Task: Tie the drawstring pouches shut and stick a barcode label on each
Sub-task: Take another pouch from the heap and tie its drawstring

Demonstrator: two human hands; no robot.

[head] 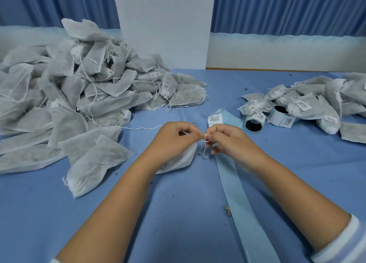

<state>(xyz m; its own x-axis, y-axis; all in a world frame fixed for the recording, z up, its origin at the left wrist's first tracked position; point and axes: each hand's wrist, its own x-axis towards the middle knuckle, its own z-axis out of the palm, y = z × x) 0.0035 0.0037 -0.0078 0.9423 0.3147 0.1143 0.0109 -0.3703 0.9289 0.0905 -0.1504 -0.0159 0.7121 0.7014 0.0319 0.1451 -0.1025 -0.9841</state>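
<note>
A white fabric pouch (181, 160) lies under my left hand (174, 138), its gathered neck pointing right. My left hand pinches the neck and one end of the white drawstring (205, 142). Right beside it, my right hand (227, 139) pinches the other end, and a small loop sits between the fingertips. A loose tail of string hangs down below the knot. A barcode label (214, 119) stands on a strip of blue backing paper (233, 183) just behind my hands.
A big heap of unlabelled pouches (79, 84) fills the left of the blue table. Labelled pouches (309, 104) pile up at the right, with two label rolls (255, 122) in front of them. A white pillar (164, 25) stands behind.
</note>
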